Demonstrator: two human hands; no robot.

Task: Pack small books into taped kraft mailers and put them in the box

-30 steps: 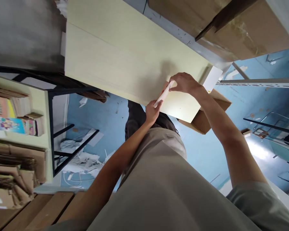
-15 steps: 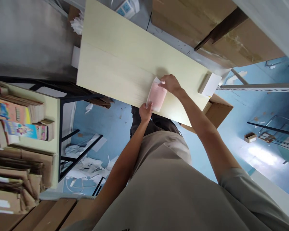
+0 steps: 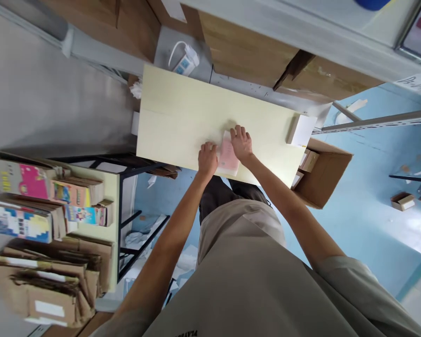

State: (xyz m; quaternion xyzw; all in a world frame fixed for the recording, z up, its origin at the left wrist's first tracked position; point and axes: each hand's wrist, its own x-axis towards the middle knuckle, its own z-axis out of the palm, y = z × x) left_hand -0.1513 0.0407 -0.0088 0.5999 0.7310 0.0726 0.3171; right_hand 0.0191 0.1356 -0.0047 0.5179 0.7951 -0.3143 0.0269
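Observation:
A flat pink packet [image 3: 228, 157] with a whitish, see-through-looking border lies near the front edge of the pale yellow table [image 3: 178, 112]. I cannot tell whether it is a booklet in a sleeve. Over its upper right part my right hand [image 3: 242, 144] is closed, the fingers bent down at the far edge. Just left of the packet, my left hand [image 3: 208, 161] has its fingers curled against the tabletop. Whatever is under those left fingertips is hidden.
A white box [image 3: 301, 131] stands at the table's right end, above an open cardboard box [image 3: 323, 173]. Behind are large cartons [image 3: 245, 51] and a power strip [image 3: 186, 63]. Books [image 3: 24, 220] and flattened cardboard [image 3: 52, 290] fill a rack at left.
My left hand has let go of the packet's near corner and moved to its left side. My right hand has come further over the packet, which now lies flatter. The view has shifted.

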